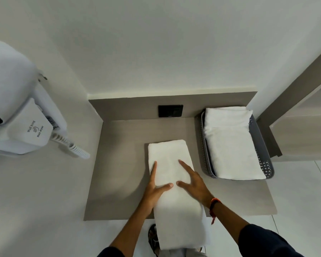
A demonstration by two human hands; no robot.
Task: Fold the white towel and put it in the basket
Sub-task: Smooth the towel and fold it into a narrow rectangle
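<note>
A white towel lies folded into a long strip on the brown counter, its near end hanging over the front edge. My left hand rests flat along its left side, fingers spread. My right hand lies flat on its right side, palm down, a red thread on the wrist. Neither hand grips the cloth. The grey perforated basket stands at the counter's right end and holds folded white towels.
A white wall-hung hair dryer with a coiled cord is mounted on the left wall. A black socket plate sits in the counter's back panel. A wooden cabinet stands right of the basket. A shoe shows on the floor.
</note>
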